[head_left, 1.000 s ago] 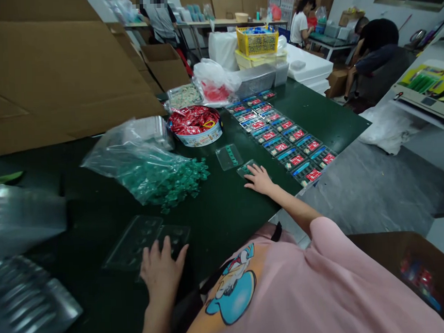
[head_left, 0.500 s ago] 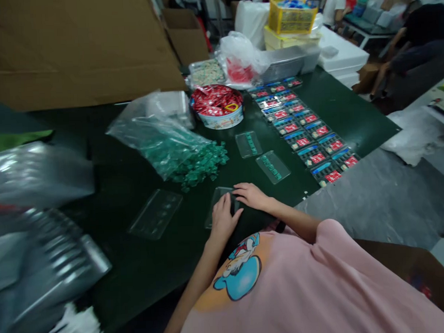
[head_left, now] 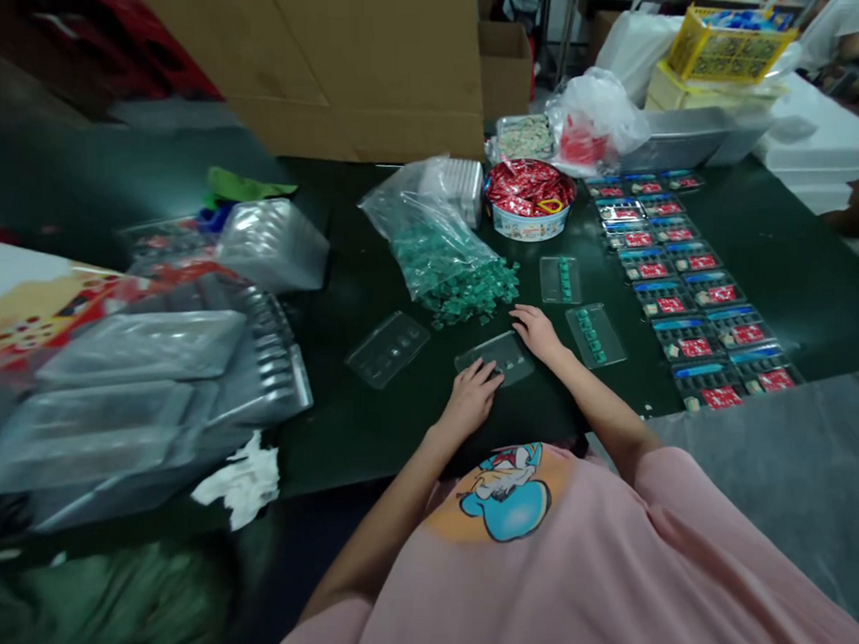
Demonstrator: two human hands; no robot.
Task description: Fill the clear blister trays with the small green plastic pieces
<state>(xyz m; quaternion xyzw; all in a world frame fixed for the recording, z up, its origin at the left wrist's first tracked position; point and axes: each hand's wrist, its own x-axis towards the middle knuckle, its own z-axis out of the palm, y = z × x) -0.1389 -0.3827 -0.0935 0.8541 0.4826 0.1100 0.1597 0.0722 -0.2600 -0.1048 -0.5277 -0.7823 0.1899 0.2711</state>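
Observation:
A clear plastic tray [head_left: 513,354] lies flat on the dark green table, tilted a little. My left hand [head_left: 472,396] rests with fingers apart on its near left side. At the tray's right end is my right hand [head_left: 541,335], fingers stretched toward the green pieces; whether it touches the tray I cannot tell. Just beyond, a heap of small green translucent pieces [head_left: 474,290] spills from a clear plastic bag [head_left: 415,205]. Another clear tray [head_left: 386,350] lies to the left. Two trays, one farther [head_left: 550,280] and one nearer [head_left: 608,334], each bear a row of green pieces.
Rows of packed trays [head_left: 691,348] with red packets and blue items line the table's right side. A round tin [head_left: 529,226] of red packets stands at the back. Stacked clear trays [head_left: 141,346] and crumpled white tissue [head_left: 244,479] are on the left. A cardboard box [head_left: 364,71] rises behind.
The view has turned left, so the table's things sit farther right. My hands have moved apart, uncovering more of the tray between them.

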